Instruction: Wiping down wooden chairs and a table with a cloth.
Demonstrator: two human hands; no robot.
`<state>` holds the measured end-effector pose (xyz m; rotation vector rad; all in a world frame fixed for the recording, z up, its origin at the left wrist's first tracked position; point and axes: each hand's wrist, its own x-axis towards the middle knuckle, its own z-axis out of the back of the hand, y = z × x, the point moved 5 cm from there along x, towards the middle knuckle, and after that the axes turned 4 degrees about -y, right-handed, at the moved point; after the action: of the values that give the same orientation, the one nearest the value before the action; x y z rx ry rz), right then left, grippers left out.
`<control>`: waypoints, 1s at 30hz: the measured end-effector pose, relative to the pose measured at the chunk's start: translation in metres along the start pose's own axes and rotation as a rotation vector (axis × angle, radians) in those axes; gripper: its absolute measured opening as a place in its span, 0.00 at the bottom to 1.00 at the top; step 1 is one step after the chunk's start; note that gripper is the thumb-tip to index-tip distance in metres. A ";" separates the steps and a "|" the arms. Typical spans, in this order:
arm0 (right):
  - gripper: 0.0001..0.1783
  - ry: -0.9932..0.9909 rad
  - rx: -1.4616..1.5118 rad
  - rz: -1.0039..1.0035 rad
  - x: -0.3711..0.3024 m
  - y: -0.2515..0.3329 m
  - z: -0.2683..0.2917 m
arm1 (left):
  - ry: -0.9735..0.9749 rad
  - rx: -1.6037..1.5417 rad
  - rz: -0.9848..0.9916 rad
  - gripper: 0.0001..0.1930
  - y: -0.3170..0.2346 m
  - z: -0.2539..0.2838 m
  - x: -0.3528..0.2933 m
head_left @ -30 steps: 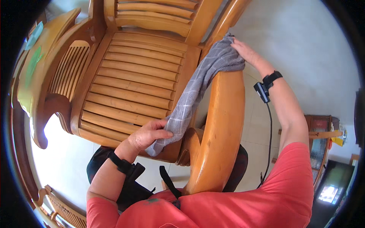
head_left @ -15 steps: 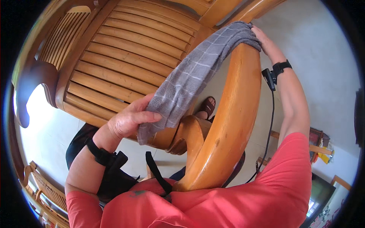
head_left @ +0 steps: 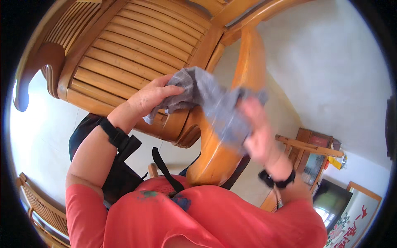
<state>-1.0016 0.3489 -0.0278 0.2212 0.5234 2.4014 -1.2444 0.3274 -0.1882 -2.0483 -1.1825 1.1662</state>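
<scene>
A grey cloth [head_left: 202, 89] with thin white lines stretches between my two hands. My left hand [head_left: 151, 96] grips its bunched left end above the front edge of a slatted wooden seat [head_left: 136, 45]. On the right, my right hand [head_left: 260, 132] is smeared by motion, with the cloth's other end at its fingers. The cloth crosses the curved wooden armrest [head_left: 213, 159] and lies against its middle; how the right fingers close on it is blurred.
The armrest's near end meets my red shirt. A black bag [head_left: 118, 182] sits by my left forearm. Another slatted wooden seat [head_left: 47, 206] stands at lower left. To the right are a small wooden stand [head_left: 308, 151], a dark screen [head_left: 333, 202] and a white wall [head_left: 318, 49].
My right hand has come from the armrest's far end back toward me, drawing the cloth along. My left hand has moved slightly up, and the cloth is now more bunched.
</scene>
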 end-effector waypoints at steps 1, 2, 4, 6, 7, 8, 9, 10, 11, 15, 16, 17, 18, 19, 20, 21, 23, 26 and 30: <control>0.37 0.083 -0.042 0.098 -0.012 0.027 -0.007 | 0.021 -0.002 -0.016 0.27 0.003 0.000 0.001; 0.35 0.163 -0.085 0.182 -0.022 0.047 -0.014 | 0.053 0.001 -0.026 0.26 0.004 -0.003 0.001; 0.29 0.113 -0.087 0.189 -0.009 0.044 -0.017 | 0.030 0.060 -0.013 0.26 0.001 0.000 -0.004; 0.24 0.111 -0.164 0.304 0.018 0.028 -0.014 | 0.066 0.229 -0.007 0.26 0.004 0.004 -0.005; 0.22 0.111 -0.218 0.340 0.037 0.019 -0.014 | 0.046 0.245 -0.006 0.26 0.008 0.008 -0.006; 0.22 0.095 -0.216 0.329 0.056 0.001 -0.011 | 0.027 0.229 -0.009 0.26 0.012 0.013 -0.003; 0.22 0.082 -0.204 0.318 0.074 -0.023 -0.009 | 0.037 0.269 -0.046 0.26 0.015 0.018 -0.002; 0.23 0.074 -0.239 0.342 0.091 -0.047 -0.004 | 0.058 0.306 -0.089 0.26 0.017 0.017 -0.002; 0.22 0.130 -0.276 0.291 0.113 -0.065 0.000 | 0.042 0.370 -0.068 0.27 0.008 0.017 -0.010; 0.22 0.242 -0.410 0.299 0.180 -0.156 0.004 | 0.045 0.373 -0.136 0.29 0.014 0.023 -0.003; 0.22 0.262 -0.404 0.323 0.194 -0.180 0.005 | 0.022 0.351 -0.135 0.29 0.012 0.025 -0.003; 0.23 0.317 -0.475 0.297 0.202 -0.211 0.008 | 0.018 0.417 -0.157 0.29 0.008 0.024 -0.004; 0.25 0.371 -0.541 0.276 0.215 -0.232 0.009 | 0.009 0.485 -0.173 0.30 0.007 0.025 -0.007; 0.25 0.389 -0.535 0.293 0.229 -0.246 0.011 | -0.002 0.451 -0.185 0.30 0.010 0.026 -0.007; 0.28 0.421 -0.567 0.146 0.241 -0.265 0.017 | -0.010 0.436 -0.181 0.30 0.011 0.028 -0.005; 0.31 0.456 -0.590 -0.001 0.243 -0.273 0.007 | -0.018 0.463 -0.203 0.30 0.016 0.030 -0.009; 0.33 0.495 -0.658 -0.087 0.243 -0.272 0.001 | -0.047 0.496 -0.201 0.31 0.017 0.029 -0.016; 0.37 0.536 -0.829 -0.235 0.229 -0.293 0.020 | 0.019 0.469 -0.198 0.32 0.005 0.015 -0.013; 0.35 0.397 -0.343 -0.246 0.217 -0.270 0.024 | -0.077 0.513 -0.219 0.32 0.001 0.023 -0.007</control>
<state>-1.0064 0.6847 -0.1154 -0.4516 0.2817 2.2494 -1.2658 0.3210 -0.1972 -1.4679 -0.9834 1.2868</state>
